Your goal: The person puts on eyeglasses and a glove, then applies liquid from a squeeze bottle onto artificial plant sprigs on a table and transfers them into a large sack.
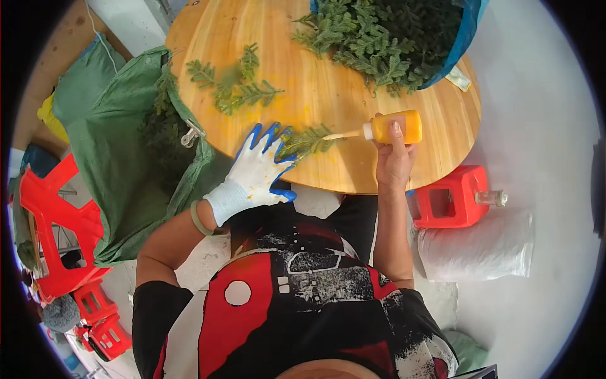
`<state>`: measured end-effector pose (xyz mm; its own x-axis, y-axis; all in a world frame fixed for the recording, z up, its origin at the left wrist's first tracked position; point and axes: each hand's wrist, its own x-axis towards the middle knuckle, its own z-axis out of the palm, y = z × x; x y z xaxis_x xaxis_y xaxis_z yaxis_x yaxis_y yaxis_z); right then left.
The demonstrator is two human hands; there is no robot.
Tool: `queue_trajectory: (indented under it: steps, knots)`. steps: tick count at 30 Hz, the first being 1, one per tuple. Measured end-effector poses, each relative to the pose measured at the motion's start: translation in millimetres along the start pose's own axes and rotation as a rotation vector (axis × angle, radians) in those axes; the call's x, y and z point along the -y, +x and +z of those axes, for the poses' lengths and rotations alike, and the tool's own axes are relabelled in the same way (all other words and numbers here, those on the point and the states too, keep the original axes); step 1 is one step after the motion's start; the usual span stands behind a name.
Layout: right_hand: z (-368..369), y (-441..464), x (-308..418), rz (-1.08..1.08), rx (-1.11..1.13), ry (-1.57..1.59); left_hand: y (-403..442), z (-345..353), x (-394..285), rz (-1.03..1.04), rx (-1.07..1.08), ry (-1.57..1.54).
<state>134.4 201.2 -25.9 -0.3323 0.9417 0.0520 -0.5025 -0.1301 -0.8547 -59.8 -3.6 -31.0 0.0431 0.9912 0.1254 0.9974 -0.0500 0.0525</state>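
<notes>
Gripping yellow bottle (pixel 411 126) — right hand (pixel 394 165) | gloved left hand (pixel 255 167) — touching green sprig (pixel 310 143)

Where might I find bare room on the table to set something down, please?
The table looks bare along its near edge between the gloved left hand and right hand, and right of the bottle, short of the blue bag. It's crowded around the bag and loose sprigs.
</notes>
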Motion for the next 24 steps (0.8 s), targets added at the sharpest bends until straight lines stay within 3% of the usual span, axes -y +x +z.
queue_trajectory:
  steps: [24]
  knots:
    - [-47, 15, 10, -0.058, -0.178, 0.060, 5, -4, -5, 0.019, -0.014, -0.002]
